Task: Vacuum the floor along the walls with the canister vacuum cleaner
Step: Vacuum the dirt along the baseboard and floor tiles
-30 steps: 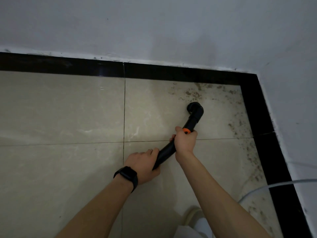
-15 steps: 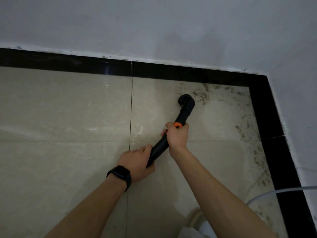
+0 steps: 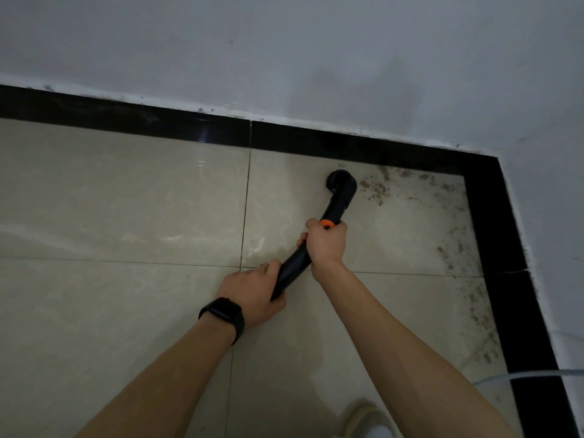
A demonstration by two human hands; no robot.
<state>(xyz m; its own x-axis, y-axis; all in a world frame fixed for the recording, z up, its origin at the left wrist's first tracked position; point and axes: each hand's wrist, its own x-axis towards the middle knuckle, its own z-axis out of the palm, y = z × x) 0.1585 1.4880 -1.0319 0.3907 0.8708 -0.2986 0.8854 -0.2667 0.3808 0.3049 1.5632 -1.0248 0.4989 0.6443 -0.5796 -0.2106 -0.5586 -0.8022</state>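
A black vacuum tube (image 3: 335, 210) with an orange ring runs from my hands toward the back wall. Its bent nozzle end (image 3: 340, 182) sits on the beige floor tile, just short of the black skirting (image 3: 363, 147). My right hand (image 3: 325, 243) grips the tube right below the orange ring. My left hand (image 3: 252, 290), with a black watch on the wrist, grips the tube's lower end. Brown dirt specks (image 3: 376, 188) lie on the tile right of the nozzle and along the right-hand skirting. The canister is out of view.
White walls meet in a corner (image 3: 499, 158) at the upper right. A pale cable (image 3: 524, 374) crosses the right skirting low down. A light-coloured shoe or slipper (image 3: 363, 418) shows at the bottom edge. Beige tiles (image 3: 110, 200) spread to the left.
The nozzle has moved away from me, closer to the back skirting and the dirt patch near the corner. Both hands keep their grip on the tube.
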